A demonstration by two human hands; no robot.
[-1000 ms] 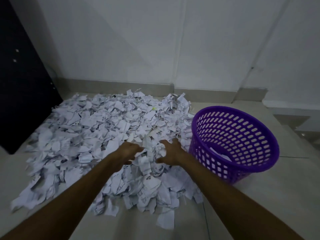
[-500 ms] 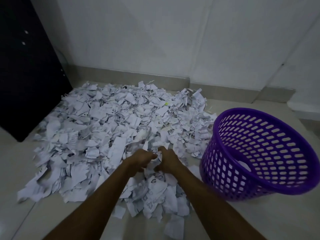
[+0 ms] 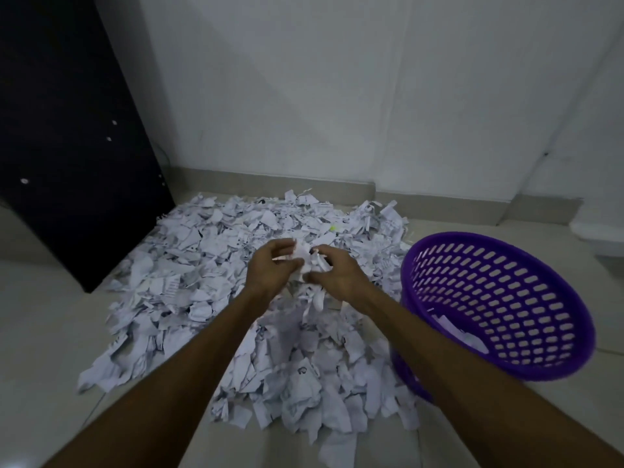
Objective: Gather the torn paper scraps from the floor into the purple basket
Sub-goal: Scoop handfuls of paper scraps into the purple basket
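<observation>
Half a second ago both hands were down in the paper scraps, knuckles pressed into the heap just left of the purple basket. Now they have come up off the floor together, and a bunch of scraps has come up with them. The left hand curls its fingers round one side of the bunch, the right hand cups the other, and the bundle sits clasped between the two, above the heap and still left of the basket's rim. A few strips dangle loose below the hands.

The rest of the scraps lie spread over the floor from the basket's left wall across to the dark cabinet, reaching back nearly to the wall behind the basket. Some white paper already lies inside the basket, at its bottom.

Much is hard to see. The fingertips are buried in the held paper, so I cannot tell how tightly they press. The right forearm crosses in front of the basket's lower left side and hides its foot. The light is dim and the print on the scraps cannot be read. The cabinet runs off the frame's left edge.
</observation>
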